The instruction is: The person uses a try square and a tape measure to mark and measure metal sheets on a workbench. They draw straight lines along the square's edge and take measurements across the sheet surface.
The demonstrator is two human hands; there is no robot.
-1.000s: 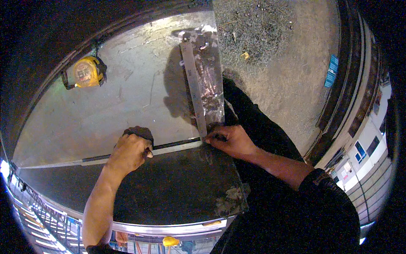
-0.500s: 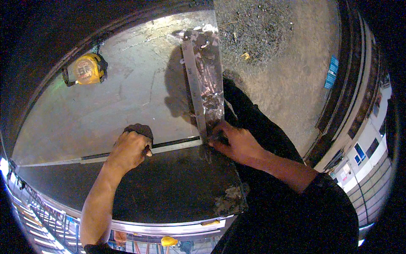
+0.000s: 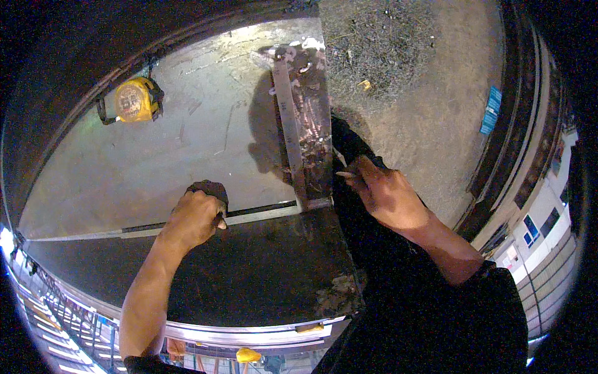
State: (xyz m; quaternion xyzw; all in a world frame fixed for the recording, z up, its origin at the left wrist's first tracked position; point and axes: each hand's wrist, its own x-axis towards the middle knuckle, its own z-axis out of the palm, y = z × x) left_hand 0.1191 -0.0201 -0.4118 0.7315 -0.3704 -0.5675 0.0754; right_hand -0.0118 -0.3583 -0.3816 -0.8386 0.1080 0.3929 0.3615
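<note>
Right hand [image 3: 389,193] has come off the ruler's lower end and moved up and right, past the worktop edge; left hand [image 3: 198,215] holds its place.

Left to right: yellow-and-black tape measure [image 3: 136,100] on the grey metal worktop [image 3: 174,137], upper left, near the far edge. Left hand below it, knuckles up, on the pale strip [image 3: 261,215] that runs along the near edge with a black line beside it. Fingers curled over; can't tell if that grip is clamped on the strip or just pressing. Dark panel [image 3: 261,268] below the strip. Round-ended shadow [image 3: 265,124] on the worktop, just left of the ruler.

Steel ruler [image 3: 288,124] lies near the worktop's right side, lower end at the strip, roughly square to it. Scuffed, shiny patch [image 3: 313,118] right of it. Right hand sits clear of the ruler, over dark clothing, fingers bunched; can't tell if that grip holds anything. Beyond: floor [image 3: 461,81] with dark debris [image 3: 383,43], blue item [image 3: 491,110] farther right.
</note>
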